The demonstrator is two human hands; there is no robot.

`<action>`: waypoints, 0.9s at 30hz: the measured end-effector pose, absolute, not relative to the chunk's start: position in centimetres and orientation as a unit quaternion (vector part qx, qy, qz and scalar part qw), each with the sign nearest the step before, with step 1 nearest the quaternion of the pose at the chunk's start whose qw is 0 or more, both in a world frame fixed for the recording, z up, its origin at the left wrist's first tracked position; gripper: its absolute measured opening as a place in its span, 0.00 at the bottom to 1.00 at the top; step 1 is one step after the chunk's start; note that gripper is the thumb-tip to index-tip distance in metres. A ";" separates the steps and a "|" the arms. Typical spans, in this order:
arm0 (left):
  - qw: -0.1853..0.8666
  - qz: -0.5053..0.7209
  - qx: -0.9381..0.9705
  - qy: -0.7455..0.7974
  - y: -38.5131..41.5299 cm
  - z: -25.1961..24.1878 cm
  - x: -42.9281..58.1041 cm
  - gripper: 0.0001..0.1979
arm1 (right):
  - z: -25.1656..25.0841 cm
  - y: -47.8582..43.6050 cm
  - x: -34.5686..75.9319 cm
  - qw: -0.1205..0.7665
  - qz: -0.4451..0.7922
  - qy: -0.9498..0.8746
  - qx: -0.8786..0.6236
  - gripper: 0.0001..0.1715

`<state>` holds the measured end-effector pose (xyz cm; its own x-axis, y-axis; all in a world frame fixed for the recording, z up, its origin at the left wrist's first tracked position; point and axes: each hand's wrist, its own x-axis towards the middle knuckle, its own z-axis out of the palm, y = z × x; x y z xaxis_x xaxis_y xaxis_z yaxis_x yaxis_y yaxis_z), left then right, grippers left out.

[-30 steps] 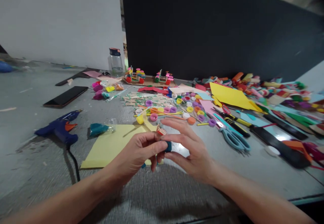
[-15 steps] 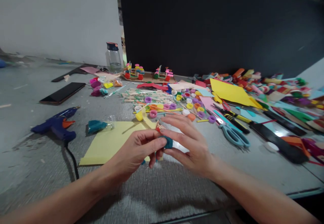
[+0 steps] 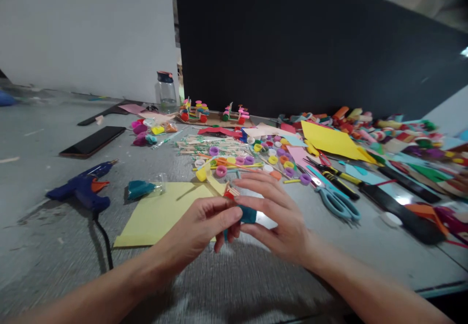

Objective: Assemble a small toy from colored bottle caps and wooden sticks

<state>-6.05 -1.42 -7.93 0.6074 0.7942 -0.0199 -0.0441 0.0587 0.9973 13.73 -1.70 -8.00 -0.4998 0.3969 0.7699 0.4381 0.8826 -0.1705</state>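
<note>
More of the teal piece point(image 3: 249, 214) shows between the fingers than a second ago; hands about same spot. Left hand point(image 3: 206, 219) grip narrow, thumb and fingers pinching teal piece. Right hand point(image 3: 283, 219) thumb and fingertips curved round its other side; can't tell how firmly. Small red piece with pale sticks point(image 3: 230, 193) just beyond left fingertips, contact unclear. Teal piece is above table point(image 3: 197, 285), near pale yellow sheet point(image 3: 161, 212). Farther out: glue gun point(image 3: 82, 185) left, blue-handled scissors point(image 3: 338, 203) right, colored rings point(image 3: 221, 171) ahead, bottle point(image 3: 166, 92) at back.
</note>
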 end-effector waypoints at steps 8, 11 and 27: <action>0.642 0.318 0.614 0.332 -1.7 -7.9 -6.2 0.15 | -8.2 -1.7 13.8 0.427 -0.003 -0.872 -0.239 0.21; 0.641 0.316 0.613 0.337 -1.6 -7.9 -6.1 0.15 | -8.2 -1.7 13.7 0.429 -0.002 -0.870 -0.244 0.18; 0.630 0.313 0.625 0.338 -1.6 -8.1 -6.3 0.15 | -8.3 -1.7 13.6 0.438 0.023 -0.868 -0.234 0.22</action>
